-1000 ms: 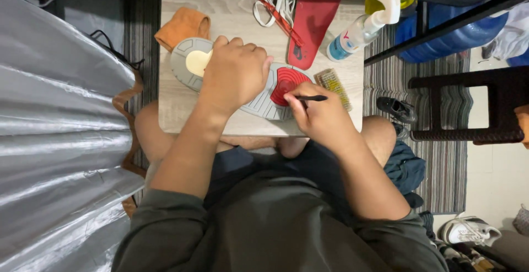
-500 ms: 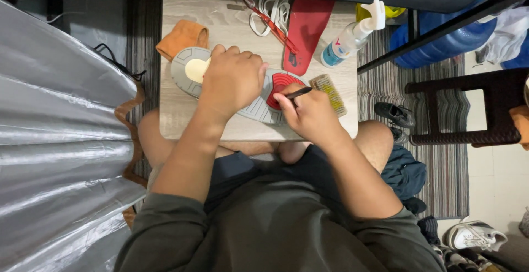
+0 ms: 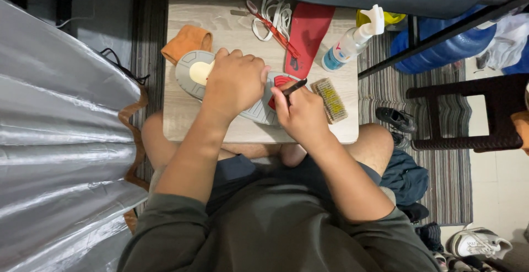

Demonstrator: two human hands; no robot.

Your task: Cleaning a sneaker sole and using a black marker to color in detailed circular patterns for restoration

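A grey shoe [image 3: 190, 72] lies sole-up on the small wooden table [image 3: 182, 123], with a cream patch at the heel and a red patch near the toe. My left hand [image 3: 236, 82] presses down on the middle of the sole and grips it. My right hand [image 3: 300, 112] holds a thin dark tool [image 3: 293, 88] like a pen, its tip on the red patch of the sole.
On the table lie an orange cloth [image 3: 186, 41], white laces [image 3: 273, 12], a red insole [image 3: 306, 35], a red-handled toothbrush [image 3: 271, 27], a spray bottle [image 3: 352, 41] and a scrub brush [image 3: 330, 100]. A silver sheet [image 3: 60, 140] hangs left. A dark stool [image 3: 468, 112] and shoes stand right.
My right hand has slid left along the toe end with the thin tool, now covering most of the red patch. My left hand stays on the sole.
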